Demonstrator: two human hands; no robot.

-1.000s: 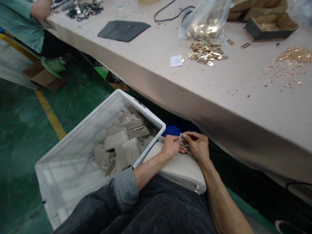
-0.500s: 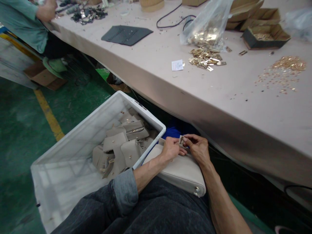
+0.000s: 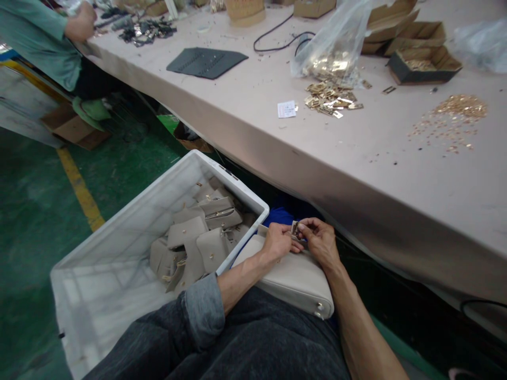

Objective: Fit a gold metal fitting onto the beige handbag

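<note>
A beige handbag [image 3: 293,279] lies across my lap, with metal studs at its near right end. My left hand [image 3: 277,240] rests over the bag's top, its fingers closed on a beige flap [image 3: 262,230] that stands up from the bag. My right hand [image 3: 320,240] pinches a small metal plate [image 3: 295,228] between thumb and fingers, against the flap's edge beside my left fingertips. Fingers partly cover the plate and the place where it meets the flap.
To my left stands a white crate [image 3: 119,221] holding several beige bag pieces [image 3: 188,230]. On the table [image 3: 245,105] are gold plates [image 3: 328,97], tiny gold parts [image 3: 461,107], a plastic bag [image 3: 336,47], an open box [image 3: 425,66] and a dark sheet [image 3: 206,62]. A person [image 3: 47,37] sits at the far left.
Both hands stay almost in place at the flap, with only a slight shift of the right fingers. The camera view has tilted a little, so the table items appear slightly shifted.
</note>
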